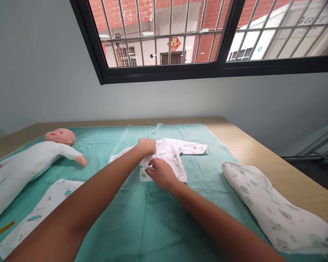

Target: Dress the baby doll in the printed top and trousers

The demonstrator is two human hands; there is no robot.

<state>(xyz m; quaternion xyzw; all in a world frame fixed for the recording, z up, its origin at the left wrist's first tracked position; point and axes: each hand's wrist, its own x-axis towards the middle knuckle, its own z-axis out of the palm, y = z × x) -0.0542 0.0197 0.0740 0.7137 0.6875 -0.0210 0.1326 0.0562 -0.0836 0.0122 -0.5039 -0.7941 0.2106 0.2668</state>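
A small white long-sleeved baby shirt with a printed pattern lies spread on a teal cloth, its one sleeve stretched to the right. My left hand is closed on the shirt's upper front, and its fingertips are hidden from me. Just below it, my right hand has curled fingers and thumb at the front of the shirt, gripping the fabric there. The shirt's other sleeve shows partly behind my left forearm.
On the left lies a baby doll in a white bodysuit. Printed white baby pants and a yellowish strip are near it. A folded printed cloth rests at right. The wooden table meets a wall under a barred window.
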